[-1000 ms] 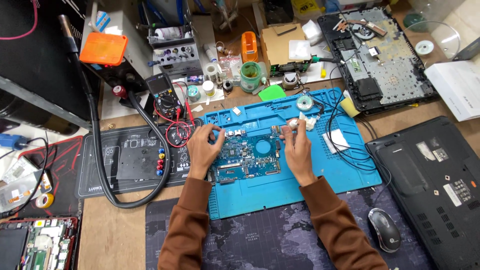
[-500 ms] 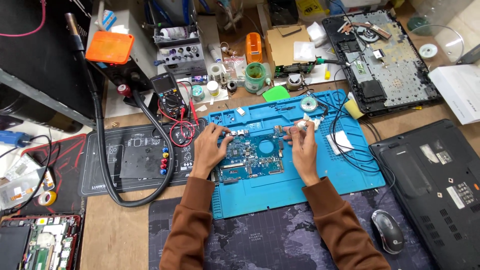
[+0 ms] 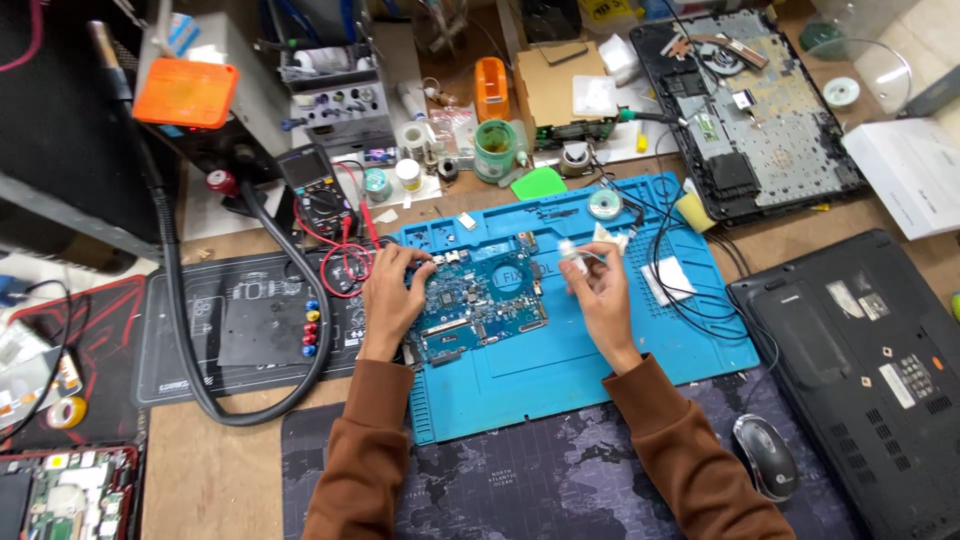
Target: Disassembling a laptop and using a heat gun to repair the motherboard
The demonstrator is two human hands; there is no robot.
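wooden workbench (image 3: 230, 470), cluttered, evenly lit
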